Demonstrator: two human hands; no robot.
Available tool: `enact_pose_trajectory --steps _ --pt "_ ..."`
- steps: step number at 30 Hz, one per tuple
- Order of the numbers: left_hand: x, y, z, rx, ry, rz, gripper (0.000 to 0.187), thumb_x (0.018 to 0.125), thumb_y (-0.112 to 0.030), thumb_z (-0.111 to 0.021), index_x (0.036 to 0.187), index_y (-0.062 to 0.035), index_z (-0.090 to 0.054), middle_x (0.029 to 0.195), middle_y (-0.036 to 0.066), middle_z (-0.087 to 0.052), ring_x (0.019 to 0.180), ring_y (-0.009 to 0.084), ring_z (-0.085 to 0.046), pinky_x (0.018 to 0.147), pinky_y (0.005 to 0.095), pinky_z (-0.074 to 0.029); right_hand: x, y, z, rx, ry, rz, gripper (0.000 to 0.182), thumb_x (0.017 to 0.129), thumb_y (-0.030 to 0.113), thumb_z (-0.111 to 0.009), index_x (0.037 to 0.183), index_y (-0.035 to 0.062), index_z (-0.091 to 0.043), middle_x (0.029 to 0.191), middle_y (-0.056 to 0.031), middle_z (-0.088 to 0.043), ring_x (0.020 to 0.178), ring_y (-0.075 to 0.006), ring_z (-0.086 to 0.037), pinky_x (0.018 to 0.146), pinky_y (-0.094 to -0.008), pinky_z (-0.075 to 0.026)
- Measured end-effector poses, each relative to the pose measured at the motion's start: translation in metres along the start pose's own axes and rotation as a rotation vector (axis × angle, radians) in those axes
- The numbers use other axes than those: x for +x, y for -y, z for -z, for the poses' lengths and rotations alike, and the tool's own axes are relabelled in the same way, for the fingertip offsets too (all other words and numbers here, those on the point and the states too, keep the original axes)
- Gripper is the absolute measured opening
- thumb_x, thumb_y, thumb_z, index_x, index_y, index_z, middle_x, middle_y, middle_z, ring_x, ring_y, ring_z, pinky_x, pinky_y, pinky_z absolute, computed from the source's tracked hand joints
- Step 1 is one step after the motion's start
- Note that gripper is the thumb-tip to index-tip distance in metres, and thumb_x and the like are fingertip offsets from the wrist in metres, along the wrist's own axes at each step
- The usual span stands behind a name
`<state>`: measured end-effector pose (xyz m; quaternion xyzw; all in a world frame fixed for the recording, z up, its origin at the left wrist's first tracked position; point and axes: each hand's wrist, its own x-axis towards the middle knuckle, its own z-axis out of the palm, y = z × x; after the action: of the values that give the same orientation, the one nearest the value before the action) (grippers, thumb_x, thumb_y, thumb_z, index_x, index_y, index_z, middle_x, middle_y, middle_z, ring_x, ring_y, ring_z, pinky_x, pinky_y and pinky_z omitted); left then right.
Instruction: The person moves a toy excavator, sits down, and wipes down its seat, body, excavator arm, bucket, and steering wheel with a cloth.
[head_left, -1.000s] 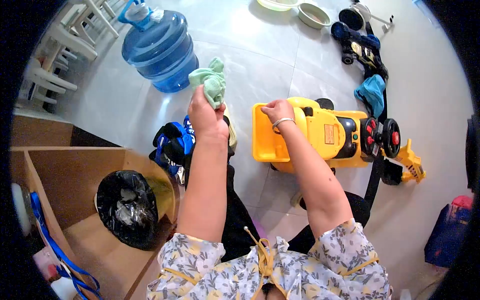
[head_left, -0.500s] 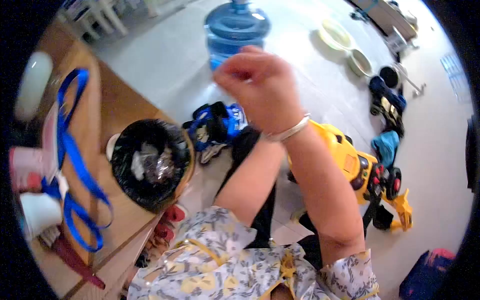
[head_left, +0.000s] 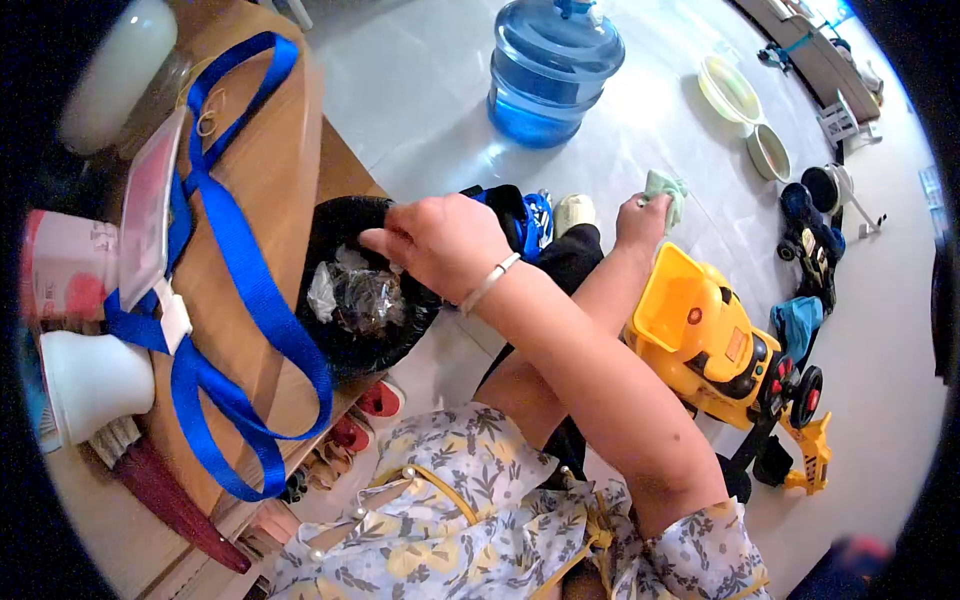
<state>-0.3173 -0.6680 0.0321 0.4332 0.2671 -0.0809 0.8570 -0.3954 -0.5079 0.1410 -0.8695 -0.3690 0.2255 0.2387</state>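
Cloth (head_left: 664,190), pale green, stays bunched in the left hand (head_left: 643,218), now lowered beside the top edge of the yellow toy truck (head_left: 715,345) rather than raised near the water jug (head_left: 553,62). Right hand (head_left: 440,243), which a second ago rested on the truck's bucket, has crossed over to the bin with the black liner (head_left: 345,270); fingers loosely curled above its rim, whether they pinch anything cannot be told. View has swung left: desk (head_left: 260,190) with blue lanyard (head_left: 215,290) now fills that side. Bracelet on right wrist.
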Motion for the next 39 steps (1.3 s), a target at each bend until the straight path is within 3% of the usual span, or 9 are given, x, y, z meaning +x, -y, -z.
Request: enact_pose_trajectory --steps 3,10,18,19,23,26,29,33,39 --pt "0.020 0.025 -0.003 -0.036 0.022 -0.089 0.025 0.084 -0.035 -0.061 0.092 -0.0108 -0.063 0.069 0.002 -0.058 0.054 0.0131 -0.051 0.044 0.0273 -0.037 -0.023 -0.025 -0.001 0.210 -0.459 0.353 0.023 0.078 0.008 -0.064 0.101 0.0125 -0.065 0.107 -0.0162 -0.059 0.087 -0.0324 -0.062 0.077 -0.0394 -0.051" --pt "-0.018 0.011 -0.017 -0.021 0.382 0.141 0.035 0.092 -0.039 -0.049 0.108 -0.0096 -0.057 0.095 0.005 -0.061 0.079 0.0148 -0.057 0.065 0.0285 -0.047 -0.147 -0.136 0.053 0.038 -1.164 -0.198 0.032 0.086 0.017 -0.061 0.117 0.0125 -0.063 0.120 -0.0152 -0.052 0.113 -0.0267 -0.050 0.090 -0.0352 -0.044" --pt "-0.049 0.047 -0.054 0.108 0.686 0.366 0.064 0.095 -0.063 -0.027 0.121 -0.0105 -0.054 0.108 0.005 -0.060 0.095 0.0171 -0.058 0.082 0.0327 -0.047 -0.233 -0.241 0.032 0.297 -1.059 -0.409 0.036 0.084 0.019 -0.062 0.119 0.0132 -0.061 0.124 -0.0191 -0.052 0.114 -0.0352 -0.049 0.100 -0.0412 -0.036" --pt "-0.044 0.043 -0.053 0.114 0.833 0.474 0.081 0.091 -0.070 -0.018 0.133 -0.0047 -0.043 0.126 0.010 -0.054 0.116 0.0231 -0.053 0.100 0.0377 -0.041 -0.241 -0.249 0.035 0.162 -1.119 -0.426 0.034 0.084 0.019 -0.062 0.117 0.0131 -0.062 0.120 -0.0186 -0.054 0.110 -0.0347 -0.050 0.097 -0.0416 -0.038" --pt "-0.058 0.041 -0.071 0.132 0.991 0.484 0.091 0.085 -0.077 -0.028 0.135 -0.0020 -0.039 0.125 0.011 -0.055 0.112 0.0227 -0.055 0.097 0.0388 -0.043 -0.268 -0.292 0.023 0.007 -1.200 -0.524 0.024 0.079 0.010 -0.059 0.103 0.0090 -0.064 0.099 -0.0146 -0.060 0.099 -0.0318 -0.054 0.084 -0.0440 -0.044" --pt "-0.067 0.064 -0.084 0.545 0.745 0.499 0.088 0.084 -0.071 -0.045 0.136 0.0002 -0.038 0.125 0.015 -0.055 0.111 0.0242 -0.056 0.093 0.0390 -0.046 -0.293 -0.335 0.016 -0.018 -1.225 -0.620 0.015 0.075 0.001 -0.057 0.088 0.0055 -0.063 0.088 -0.0121 -0.061 0.090 -0.0336 -0.057 0.084 -0.0425 -0.044" --pt "-0.068 0.103 -0.082 1.435 0.839 -0.374 0.075 0.081 -0.042 -0.067 0.135 0.0018 -0.040 0.136 0.024 -0.043 0.115 0.0355 -0.053 0.094 0.0415 -0.046 -0.346 -0.398 -0.002 -0.260 -1.146 -0.811 0.025 0.075 0.010 -0.060 0.099 0.0086 -0.063 0.107 -0.0126 -0.060 0.104 -0.0335 -0.052 0.092 -0.0453 -0.041" --pt "-0.075 0.152 -0.087 1.796 0.885 -0.661 0.078 0.074 -0.029 -0.075 0.136 0.0019 -0.038 0.138 0.027 -0.038 0.122 0.0396 -0.046 0.099 0.0428 -0.043 -0.363 -0.399 -0.043 -0.312 -0.984 -0.806 0.039 0.078 0.013 -0.064 0.116 0.0116 -0.059 0.130 -0.0151 -0.048 0.121 -0.0352 -0.043 0.106 -0.0438 -0.034" --pt "-0.078 0.189 -0.091 1.886 0.689 -0.798 0.077 0.075 -0.024 -0.072 0.138 0.0001 -0.035 0.142 0.026 -0.033 0.127 0.0396 -0.040 0.101 0.0462 -0.040 -0.384 -0.338 -0.087 -0.220 -1.090 -0.789 0.036 0.080 0.003 -0.059 0.115 0.0106 -0.061 0.124 -0.0130 -0.053 0.116 -0.0340 -0.046 0.101 -0.0429 -0.037"
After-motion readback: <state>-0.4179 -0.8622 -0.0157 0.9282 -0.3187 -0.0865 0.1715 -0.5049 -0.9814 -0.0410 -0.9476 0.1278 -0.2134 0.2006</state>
